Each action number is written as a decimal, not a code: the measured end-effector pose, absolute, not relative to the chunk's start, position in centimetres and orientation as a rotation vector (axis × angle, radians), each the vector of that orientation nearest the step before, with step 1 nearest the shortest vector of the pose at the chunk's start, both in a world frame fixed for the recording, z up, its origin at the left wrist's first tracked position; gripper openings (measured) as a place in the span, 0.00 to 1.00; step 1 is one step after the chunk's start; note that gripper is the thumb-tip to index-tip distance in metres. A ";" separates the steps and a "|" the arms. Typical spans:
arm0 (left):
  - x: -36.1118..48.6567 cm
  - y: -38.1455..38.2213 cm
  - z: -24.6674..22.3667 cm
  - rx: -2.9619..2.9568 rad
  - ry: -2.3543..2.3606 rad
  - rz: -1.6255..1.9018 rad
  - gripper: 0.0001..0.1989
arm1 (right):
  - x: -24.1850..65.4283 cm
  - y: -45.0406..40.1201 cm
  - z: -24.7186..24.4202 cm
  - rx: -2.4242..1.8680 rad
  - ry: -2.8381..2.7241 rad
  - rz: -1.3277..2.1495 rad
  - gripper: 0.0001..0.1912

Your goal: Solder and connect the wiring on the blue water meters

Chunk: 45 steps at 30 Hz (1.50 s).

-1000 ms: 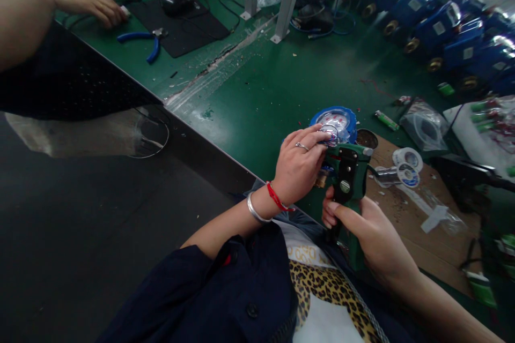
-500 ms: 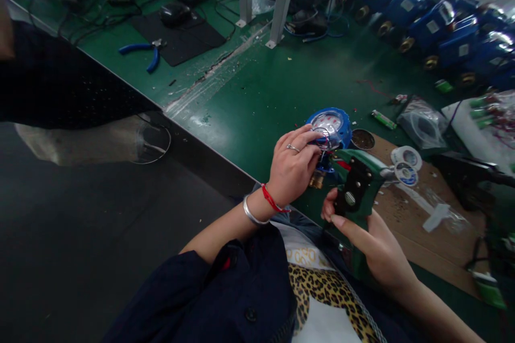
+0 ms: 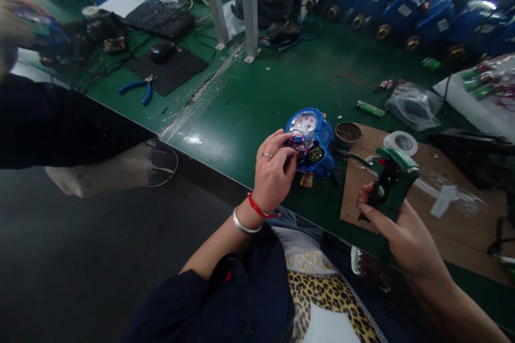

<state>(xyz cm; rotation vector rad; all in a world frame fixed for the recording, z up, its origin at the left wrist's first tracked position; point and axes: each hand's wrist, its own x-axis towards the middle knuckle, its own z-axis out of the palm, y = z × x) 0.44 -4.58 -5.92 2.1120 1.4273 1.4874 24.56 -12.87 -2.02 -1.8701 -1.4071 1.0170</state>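
My left hand (image 3: pixel 277 169), with a ring, a red string and a silver bangle, pinches thin red and dark wires (image 3: pixel 298 140) at the front of a blue water meter (image 3: pixel 324 131). The meter lies on the green bench, with its clear round dial (image 3: pixel 304 121) facing up and a brass fitting (image 3: pixel 306 180) toward me. An open socket with a green circuit board (image 3: pixel 316 153) shows in its body. My right hand (image 3: pixel 402 230) is wrapped round a green and black soldering gun (image 3: pixel 392 179), held to the right of the meter. Its narrow front end points left toward the meter.
Right of the meter stand a round tin (image 3: pixel 348 134) and a cardboard sheet (image 3: pixel 358 193) with a white-rimmed spool (image 3: pixel 400 143). A green battery (image 3: pixel 370 109) and plastic bag (image 3: pixel 414 104) lie beyond. Blue-handled cutters (image 3: pixel 139 89) lie left, near a co-worker's sleeve (image 3: pixel 60 123). Several meters line the back.
The soldering gun has moved right, away from the meter, in my right hand. The meter's socket now shows. My left hand stays at the wires. The view has shifted, and a co-worker's hand appears at left.
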 end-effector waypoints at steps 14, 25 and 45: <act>0.9 -5.0 -5.2 2.153 1.530 1.429 0.03 | 28.9 -12.6 -4.7 -2.074 -1.901 0.349 0.20; 0.8 -6.4 -4.4 2.160 1.607 1.303 0.10 | 31.5 -11.9 -9.0 -2.015 -2.127 0.077 0.28; -3.0 -6.3 -8.4 1.943 1.474 1.043 0.42 | 31.9 -12.1 -9.8 -1.933 -2.037 0.135 0.33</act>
